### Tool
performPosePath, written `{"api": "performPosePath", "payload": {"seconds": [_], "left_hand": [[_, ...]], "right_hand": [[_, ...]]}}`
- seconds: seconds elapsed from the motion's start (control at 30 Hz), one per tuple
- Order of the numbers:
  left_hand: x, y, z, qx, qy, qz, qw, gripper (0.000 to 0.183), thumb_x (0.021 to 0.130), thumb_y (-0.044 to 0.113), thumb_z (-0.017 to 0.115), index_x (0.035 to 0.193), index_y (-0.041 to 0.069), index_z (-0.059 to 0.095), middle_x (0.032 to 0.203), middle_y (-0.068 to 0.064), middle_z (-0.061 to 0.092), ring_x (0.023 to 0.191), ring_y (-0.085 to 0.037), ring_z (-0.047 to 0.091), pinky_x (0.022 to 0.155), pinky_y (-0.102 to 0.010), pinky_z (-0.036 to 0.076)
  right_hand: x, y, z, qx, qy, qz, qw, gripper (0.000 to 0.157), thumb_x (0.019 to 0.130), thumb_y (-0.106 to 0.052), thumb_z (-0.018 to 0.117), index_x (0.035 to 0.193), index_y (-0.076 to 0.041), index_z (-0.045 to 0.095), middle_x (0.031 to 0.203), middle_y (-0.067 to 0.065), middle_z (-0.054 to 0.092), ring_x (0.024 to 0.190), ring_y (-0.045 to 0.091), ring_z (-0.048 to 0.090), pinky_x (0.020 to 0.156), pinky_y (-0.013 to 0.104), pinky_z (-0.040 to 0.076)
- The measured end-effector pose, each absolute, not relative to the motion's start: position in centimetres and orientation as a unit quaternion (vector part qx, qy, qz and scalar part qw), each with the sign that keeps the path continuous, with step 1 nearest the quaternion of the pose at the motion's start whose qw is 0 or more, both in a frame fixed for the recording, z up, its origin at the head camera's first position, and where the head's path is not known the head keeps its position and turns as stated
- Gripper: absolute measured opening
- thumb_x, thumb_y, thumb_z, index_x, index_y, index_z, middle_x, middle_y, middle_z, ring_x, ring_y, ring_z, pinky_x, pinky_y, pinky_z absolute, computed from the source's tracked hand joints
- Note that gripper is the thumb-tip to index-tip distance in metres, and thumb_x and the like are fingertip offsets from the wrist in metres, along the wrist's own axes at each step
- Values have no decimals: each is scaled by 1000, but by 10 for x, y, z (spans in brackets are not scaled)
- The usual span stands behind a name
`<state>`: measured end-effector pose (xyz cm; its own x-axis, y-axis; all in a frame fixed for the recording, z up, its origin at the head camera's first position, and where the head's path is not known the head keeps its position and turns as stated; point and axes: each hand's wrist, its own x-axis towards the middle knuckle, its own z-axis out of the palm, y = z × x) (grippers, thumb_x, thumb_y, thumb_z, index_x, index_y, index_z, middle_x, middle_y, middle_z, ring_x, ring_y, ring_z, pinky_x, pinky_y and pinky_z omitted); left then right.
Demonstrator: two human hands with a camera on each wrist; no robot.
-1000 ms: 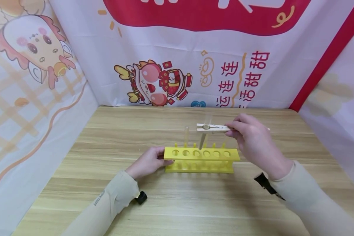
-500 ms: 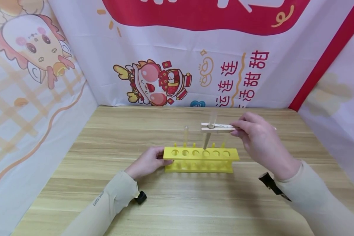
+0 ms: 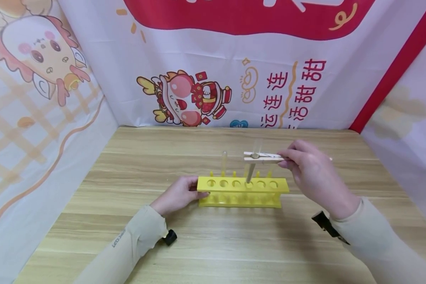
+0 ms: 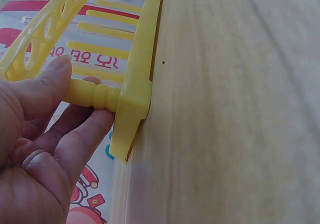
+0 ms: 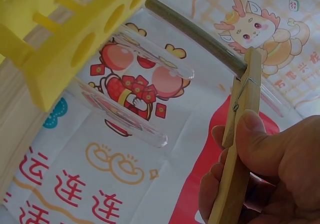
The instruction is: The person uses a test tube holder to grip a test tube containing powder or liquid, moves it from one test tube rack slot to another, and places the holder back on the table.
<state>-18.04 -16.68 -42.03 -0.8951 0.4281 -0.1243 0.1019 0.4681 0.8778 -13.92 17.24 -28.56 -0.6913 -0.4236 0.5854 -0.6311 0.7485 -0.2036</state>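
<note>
My left hand (image 3: 177, 195) grips the left end of the yellow test tube rack (image 3: 206, 184); the left wrist view shows thumb and fingers around its end post (image 4: 85, 93). My right hand (image 3: 314, 173) holds a wooden test tube clamp (image 3: 269, 157), thumb on its side near the spring. Between the clamp's tips sits a glass test tube (image 3: 250, 173), tilted, its lower part filled with something grey-brown (image 5: 200, 36). In the head view the tube's bottom appears at the fourth hole from the left; whether it is inside the hole I cannot tell.
Clear glass tubes stand upside down on pegs behind the rack, one tube (image 3: 224, 162) left of centre. In the right wrist view another tube (image 5: 125, 116) shows. The wooden table (image 3: 145, 154) ends at a printed cloth backdrop (image 3: 127, 98).
My right hand has moved the clamp and tube a little to the right, then slightly down, from near the third hole to the fourth. My left hand and the rack stay put.
</note>
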Motion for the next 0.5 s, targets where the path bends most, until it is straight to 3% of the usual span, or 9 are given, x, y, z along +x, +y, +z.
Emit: {"api": "performPosePath", "payload": {"seconds": [0.5], "left_hand": [[-182, -166, -422, 168, 836, 498, 160, 30, 90, 18, 75, 119, 19, 69, 116, 5, 69, 109, -12, 63, 95, -34, 51]], "right_hand": [[-143, 174, -298, 281, -909, 195, 237, 26, 75, 4, 83, 100, 3, 75, 85, 3, 58, 75, 16, 54, 64, 35, 56]]}}
